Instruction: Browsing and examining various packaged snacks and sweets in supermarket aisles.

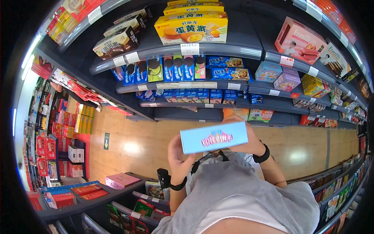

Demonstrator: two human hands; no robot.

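Note:
Between my two hands is a light blue box (194,136) with colourful lettering on its upward face, held level in front of my chest. My left hand (179,156) grips its left end, the thumb along the near edge. At the right end, my right hand (252,142) is closed around the box, some of its fingers hidden behind it. On the shelf ahead and to the right stand a pale blue carton (268,72) and a purple carton (287,79).
Ahead, a dark shelf unit (249,37) carries yellow pie boxes (193,29), blue cookie packs (230,73) and a pink wafer box (300,39). Behind me runs a lower shelf with a pink box (121,181). Red packages (46,145) are stacked at left, beyond the wooden floor (128,136).

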